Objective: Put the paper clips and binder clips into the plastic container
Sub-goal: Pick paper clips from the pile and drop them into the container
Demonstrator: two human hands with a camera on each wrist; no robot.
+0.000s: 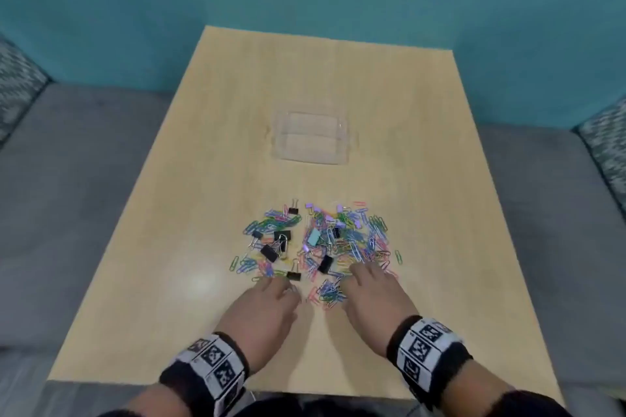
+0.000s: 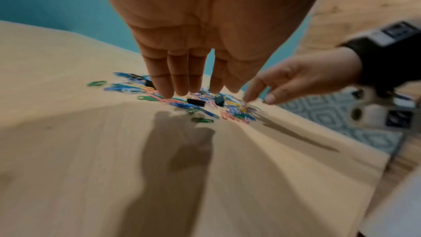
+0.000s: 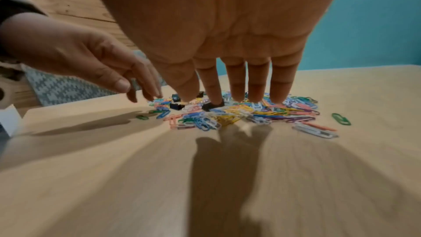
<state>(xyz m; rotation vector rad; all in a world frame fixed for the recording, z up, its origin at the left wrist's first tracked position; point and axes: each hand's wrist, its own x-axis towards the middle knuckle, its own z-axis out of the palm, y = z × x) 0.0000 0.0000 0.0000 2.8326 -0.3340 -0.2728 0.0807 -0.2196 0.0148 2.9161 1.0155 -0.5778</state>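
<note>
A scatter of coloured paper clips (image 1: 352, 240) mixed with black binder clips (image 1: 270, 253) lies on the wooden table, toward its near half. Beyond it stands the clear plastic container (image 1: 313, 138), with nothing visible inside. My left hand (image 1: 271, 301) hovers palm down at the pile's near left edge, fingers (image 2: 180, 78) straight and pointing down at the clips. At the near right edge my right hand (image 1: 369, 291) reaches in, straight fingertips (image 3: 257, 87) touching or just above the clips (image 3: 250, 111). Neither hand holds anything.
The light wooden table (image 1: 169, 247) stands on a grey seat surface, with patterned cushions (image 1: 17, 85) at both sides and a teal wall behind. Bare tabletop surrounds the pile and the container.
</note>
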